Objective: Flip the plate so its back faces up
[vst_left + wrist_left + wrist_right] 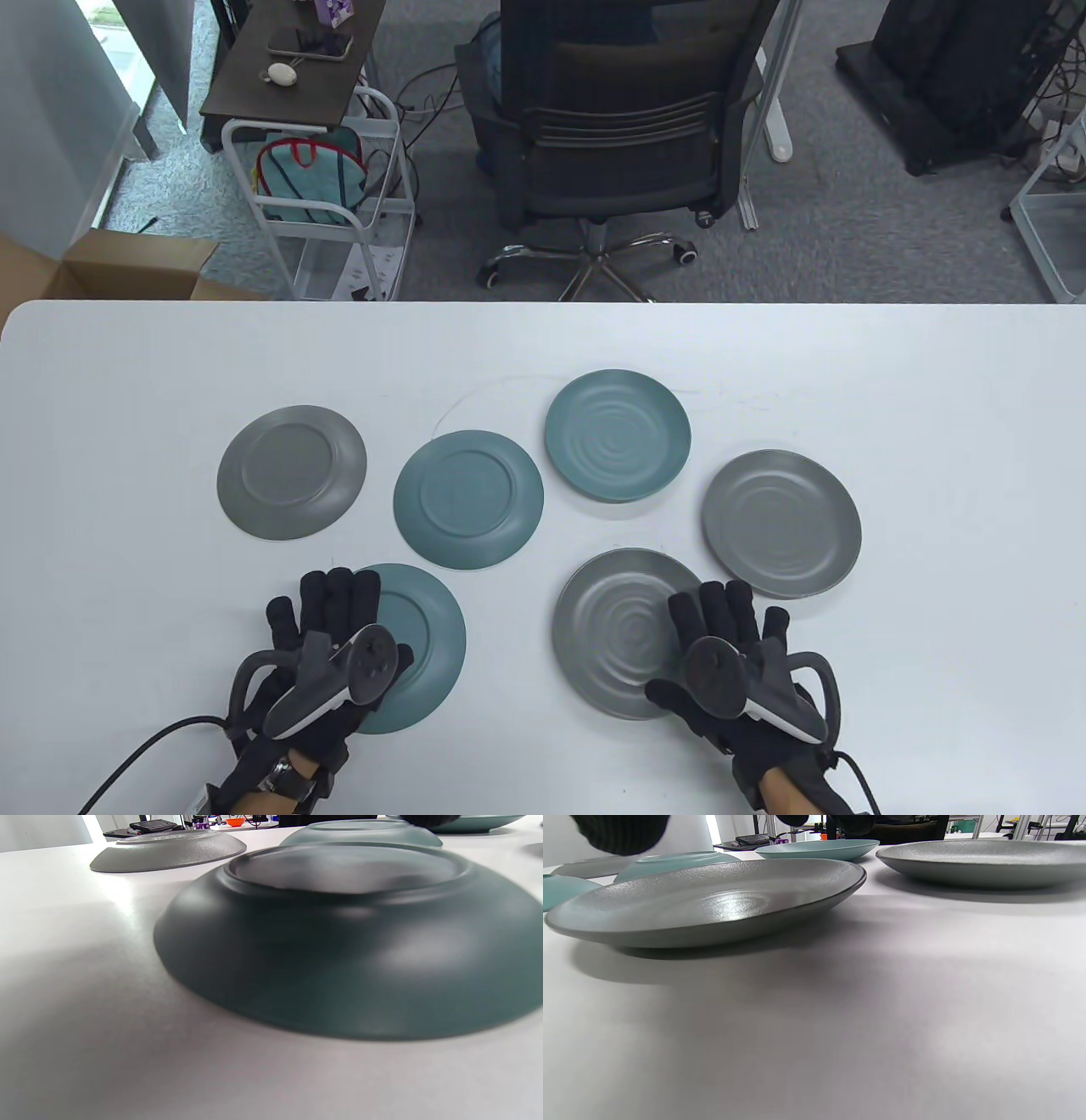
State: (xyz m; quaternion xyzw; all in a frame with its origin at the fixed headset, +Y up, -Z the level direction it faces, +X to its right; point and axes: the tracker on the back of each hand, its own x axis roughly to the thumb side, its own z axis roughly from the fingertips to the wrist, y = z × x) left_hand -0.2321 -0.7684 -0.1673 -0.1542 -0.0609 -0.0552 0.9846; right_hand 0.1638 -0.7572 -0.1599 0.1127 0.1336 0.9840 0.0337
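Several round plates lie on the white table (543,356). My left hand (344,624) lies with fingers stretched out over the left part of a teal plate (428,645) that is back side up; the left wrist view shows its foot ring (352,955) close up. My right hand (696,641) lies with fingers spread over the right rim of a grey plate (615,632) that is face up, also in the right wrist view (708,904). Neither hand grips anything. I cannot tell whether the fingers touch the plates.
A grey plate (291,472) and a teal plate (468,498) lie back up at mid left. A teal plate (618,435) and a grey plate (780,522) lie face up at mid right. An office chair (619,127) stands beyond the table's far edge.
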